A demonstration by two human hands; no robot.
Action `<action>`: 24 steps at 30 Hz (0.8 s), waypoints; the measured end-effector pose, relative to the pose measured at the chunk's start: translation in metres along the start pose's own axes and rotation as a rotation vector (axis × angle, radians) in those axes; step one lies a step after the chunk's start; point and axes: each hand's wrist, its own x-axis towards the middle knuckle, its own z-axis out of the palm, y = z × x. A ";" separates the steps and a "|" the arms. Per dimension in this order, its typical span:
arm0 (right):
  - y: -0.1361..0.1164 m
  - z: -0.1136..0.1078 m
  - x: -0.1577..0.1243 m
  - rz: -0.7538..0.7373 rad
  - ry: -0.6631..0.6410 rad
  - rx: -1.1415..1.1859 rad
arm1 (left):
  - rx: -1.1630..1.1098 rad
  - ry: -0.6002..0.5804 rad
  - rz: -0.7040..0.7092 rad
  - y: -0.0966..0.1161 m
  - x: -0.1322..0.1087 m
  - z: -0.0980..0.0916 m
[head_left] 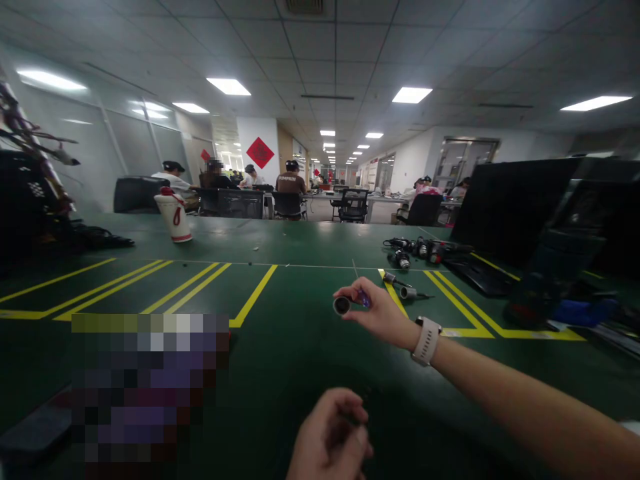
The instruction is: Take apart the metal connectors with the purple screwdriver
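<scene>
My right hand reaches out over the green table, fingers pinched on a small dark round part with a pale rim; something purple shows under the fingers. A white watch sits on that wrist. My left hand is low at the near edge, fingers curled around something small and dark that I cannot make out. Two small metal pieces lie on the table just beyond my right hand.
A white cup with red marks stands far left. A cluster of dark tools and cables lies back right. A black monitor and dark equipment fill the right. Yellow lines mark the table. Several people sit at desks behind.
</scene>
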 end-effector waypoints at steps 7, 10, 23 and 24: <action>-0.071 0.021 -0.069 0.120 -0.027 0.493 | 0.358 0.299 0.260 0.031 -0.005 -0.016; -0.090 0.026 -0.093 0.154 -0.055 0.477 | 0.398 0.127 0.352 0.029 -0.015 -0.013; -0.060 -0.028 -0.123 0.372 0.291 0.276 | 0.452 0.107 0.267 0.036 -0.021 -0.010; -0.059 -0.027 -0.123 0.386 0.292 0.254 | 0.505 0.132 0.292 0.037 -0.021 -0.011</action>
